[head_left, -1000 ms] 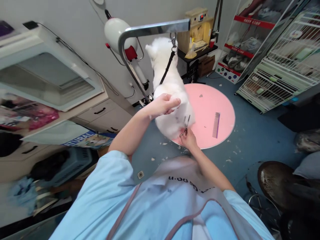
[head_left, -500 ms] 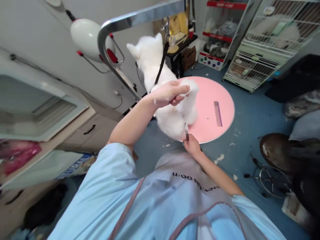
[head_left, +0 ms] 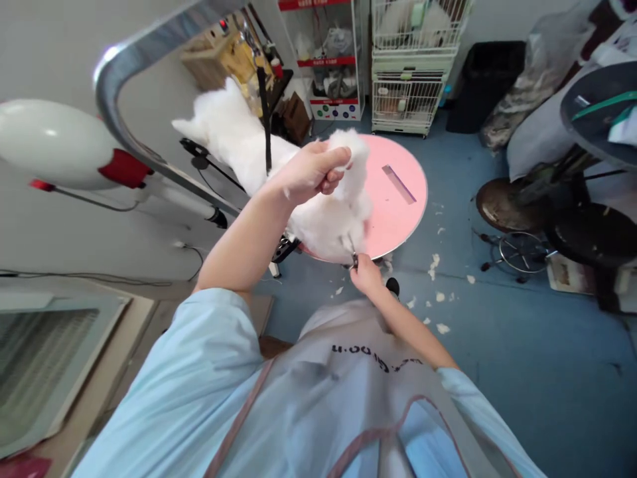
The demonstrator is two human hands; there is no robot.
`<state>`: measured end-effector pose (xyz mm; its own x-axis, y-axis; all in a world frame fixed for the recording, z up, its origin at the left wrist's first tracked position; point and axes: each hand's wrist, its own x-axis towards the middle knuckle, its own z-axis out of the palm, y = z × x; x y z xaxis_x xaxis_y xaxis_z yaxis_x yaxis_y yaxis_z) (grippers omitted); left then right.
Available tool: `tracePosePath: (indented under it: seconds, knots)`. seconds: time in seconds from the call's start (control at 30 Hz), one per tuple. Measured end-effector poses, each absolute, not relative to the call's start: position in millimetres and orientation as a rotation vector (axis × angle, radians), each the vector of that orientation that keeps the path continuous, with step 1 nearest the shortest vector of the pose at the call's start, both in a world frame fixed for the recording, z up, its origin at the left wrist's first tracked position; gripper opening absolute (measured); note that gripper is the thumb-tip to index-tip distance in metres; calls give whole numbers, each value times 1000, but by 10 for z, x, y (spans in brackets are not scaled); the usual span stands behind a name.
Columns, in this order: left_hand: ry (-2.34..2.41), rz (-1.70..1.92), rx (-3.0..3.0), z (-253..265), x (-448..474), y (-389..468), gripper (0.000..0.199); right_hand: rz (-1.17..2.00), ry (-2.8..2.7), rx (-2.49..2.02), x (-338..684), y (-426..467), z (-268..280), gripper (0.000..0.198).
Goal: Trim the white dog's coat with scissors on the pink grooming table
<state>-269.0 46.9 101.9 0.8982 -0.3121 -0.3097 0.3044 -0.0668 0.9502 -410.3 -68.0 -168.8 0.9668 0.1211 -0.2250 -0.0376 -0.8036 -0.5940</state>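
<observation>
A white fluffy dog [head_left: 328, 226] is on a round pink table [head_left: 398, 229], its head toward the upper left and its rear toward me. My left hand [head_left: 318, 174] is closed around the dog's tail [head_left: 351, 147], whose fluffy fur shows beyond the fist. Low at the dog's rear, my right hand [head_left: 367, 274] grips a pair of scissors [head_left: 353, 256]. Their blades are spread and lie against the white fur. A dark strap [head_left: 263, 109] runs down to the dog's neck and shoulders from the metal arm. On the tabletop, right of the dog, lies a comb [head_left: 399, 184].
The curved metal arm [head_left: 144, 56] arches over the left side. Beyond it is a white and red dryer [head_left: 64, 136]. Wire cages [head_left: 403, 99] and a shelf rack [head_left: 326, 63] stand at the back. Stools [head_left: 502, 206] are at right; fur clumps [head_left: 442, 328] dot the floor.
My view has turned right, so the dog, table and dryer sit further left. The scissors' blades now look spread apart. My left hand still holds the tail.
</observation>
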Motion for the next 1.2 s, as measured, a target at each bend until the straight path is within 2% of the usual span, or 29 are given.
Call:
tracePosePath:
  seconds: [0.13, 0.23, 0.43, 0.57, 0.7, 0.87, 1.0, 1.2]
  knots:
    - [-69, -514, 1611, 1029, -2691, 501, 21, 346, -13, -2478, -4141, -595, -1697, 25]
    - [-89, -512, 1632, 1050, -2693, 516, 20, 226, -43, -2485, -4135, -554, -1688, 36]
    - [-90, -486, 1646, 1089, -2689, 564, 18, 348, 32, -2430, -4165, -500, -1730, 25]
    - [-61, -482, 1646, 1108, -2695, 583, 21, 228, -35, -2402, -4165, -447, -1764, 40]
    - [-63, -479, 1655, 1109, -2700, 596, 23, 353, 60, -2382, -4191, -460, -1818, 26]
    - [-53, -460, 1665, 1116, -2722, 602, 23, 251, -35, -2367, -4215, -478, -1875, 38]
    - [-45, -446, 1695, 1120, -2746, 602, 27, 382, 35, -2360, -4176, -504, -1918, 27]
    - [-21, -428, 1727, 1135, -2787, 613, 31, 306, -88, -2381, -4149, -515, -1904, 34]
